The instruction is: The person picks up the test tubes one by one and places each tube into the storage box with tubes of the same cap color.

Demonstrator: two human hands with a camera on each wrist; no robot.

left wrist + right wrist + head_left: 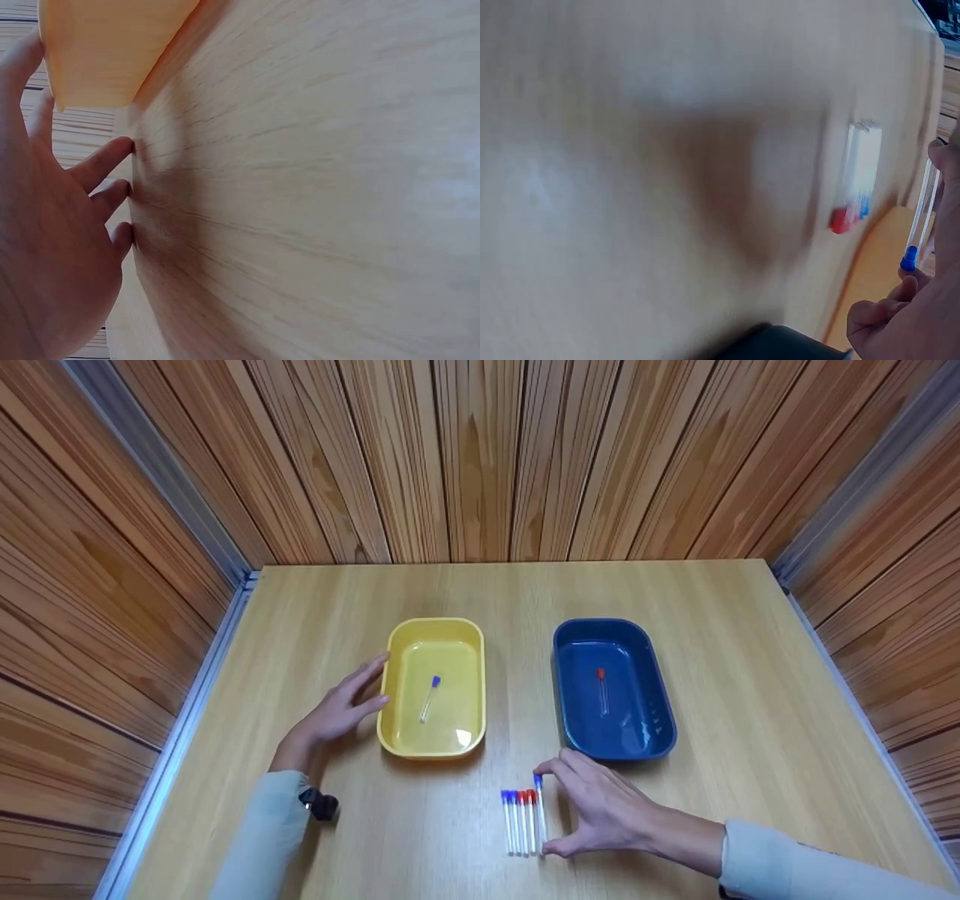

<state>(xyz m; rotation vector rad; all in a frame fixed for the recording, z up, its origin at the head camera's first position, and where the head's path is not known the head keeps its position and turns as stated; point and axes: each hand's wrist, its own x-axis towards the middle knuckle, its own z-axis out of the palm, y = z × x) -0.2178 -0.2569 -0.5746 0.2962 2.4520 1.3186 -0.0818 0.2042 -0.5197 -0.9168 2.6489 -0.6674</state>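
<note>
My right hand (604, 806) pinches a clear, blue-capped test tube (540, 810) by its two ends, between thumb and index finger. In the right wrist view the same tube (921, 217) is raised off the table, its blue cap at the fingertip. Just left of it lies a row of several similar tubes (519, 829), some capped blue, some red. My left hand (341, 711) has its fingers spread, with thumb and index finger touching the left side of a yellow tray (457, 660). A blue-capped tube (430, 701) lies inside that tray.
A dark blue tray (622, 641) stands right of the yellow one, beyond my right hand, with a red-capped tube (604, 694) in it. Wood-plank walls (480, 457) enclose the wooden table (517, 592) at the back and both sides.
</note>
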